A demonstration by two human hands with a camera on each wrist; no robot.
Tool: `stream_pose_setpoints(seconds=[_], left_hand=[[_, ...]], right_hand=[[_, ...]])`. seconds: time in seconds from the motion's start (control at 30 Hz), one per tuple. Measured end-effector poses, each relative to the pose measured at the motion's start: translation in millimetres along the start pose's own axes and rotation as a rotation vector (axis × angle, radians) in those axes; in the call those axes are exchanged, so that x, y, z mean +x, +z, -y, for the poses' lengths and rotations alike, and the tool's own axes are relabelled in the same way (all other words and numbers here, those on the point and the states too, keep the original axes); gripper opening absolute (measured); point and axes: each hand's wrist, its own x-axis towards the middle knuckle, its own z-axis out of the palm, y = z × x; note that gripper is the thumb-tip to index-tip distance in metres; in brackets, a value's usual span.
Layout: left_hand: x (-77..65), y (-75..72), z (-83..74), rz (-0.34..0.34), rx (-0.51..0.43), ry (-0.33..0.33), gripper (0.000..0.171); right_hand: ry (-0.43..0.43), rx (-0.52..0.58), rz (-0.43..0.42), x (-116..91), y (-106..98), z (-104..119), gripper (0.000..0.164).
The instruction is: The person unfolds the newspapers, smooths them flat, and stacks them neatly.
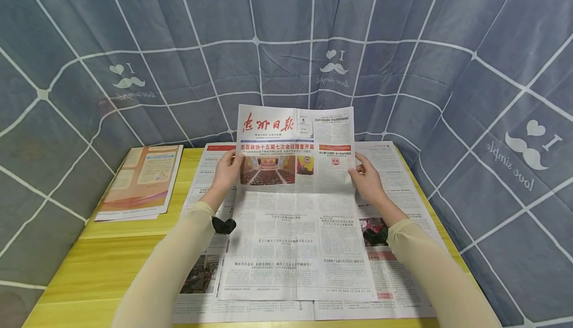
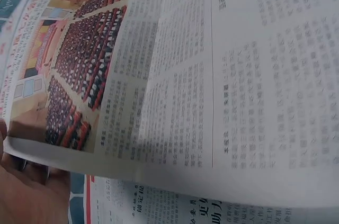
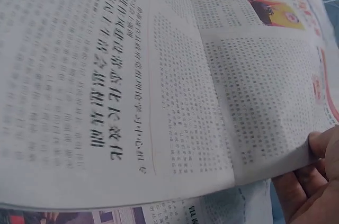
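A newspaper (image 1: 295,218) with a red masthead and a photo of a large hall is held by both side edges. Its upper part tilts up off the table, while its lower end lies over other spread sheets. My left hand (image 1: 227,171) pinches the left edge beside the hall photo, thumb in front and fingers behind, as the left wrist view also shows of that hand (image 2: 32,192). At the right edge, my right hand (image 1: 368,177) pinches the paper at about the same height. In the right wrist view this hand (image 3: 312,181) has its thumb on the printed side.
Beneath lies an open spread newspaper (image 1: 403,268) on the yellow table (image 1: 103,268). A stack of orange-pink booklets (image 1: 143,181) sits at the left. Grey checked curtains (image 1: 286,44) hang close behind and along both sides of the table.
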Motion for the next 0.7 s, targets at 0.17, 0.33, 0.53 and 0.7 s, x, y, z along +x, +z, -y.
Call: stream_pose_setpoints(seconds=[0.17, 0.33, 0.53, 0.7], left_hand=[[-1.4, 0.1, 9.2, 0.139, 0.011, -0.029, 0.055], [-3.0, -1.2, 22.3, 0.230, 0.119, -0.065, 0.067], [-5.3, -0.5, 28.0, 0.221, 0.263, -0.041, 0.066], [-4.8, 3.6, 28.5, 0.196, 0.332, -0.020, 0.060]], right_hand=[[0.011, -0.024, -0.023, -0.7, 1.1, -0.7, 0.058], [0.009, -0.033, -0.035, 0.3, 2.3, -4.2, 0.054], [0.027, -0.020, -0.043, 4.4, 3.1, -9.0, 0.052], [0.042, -0.025, -0.028, 7.6, 4.2, -12.2, 0.053]])
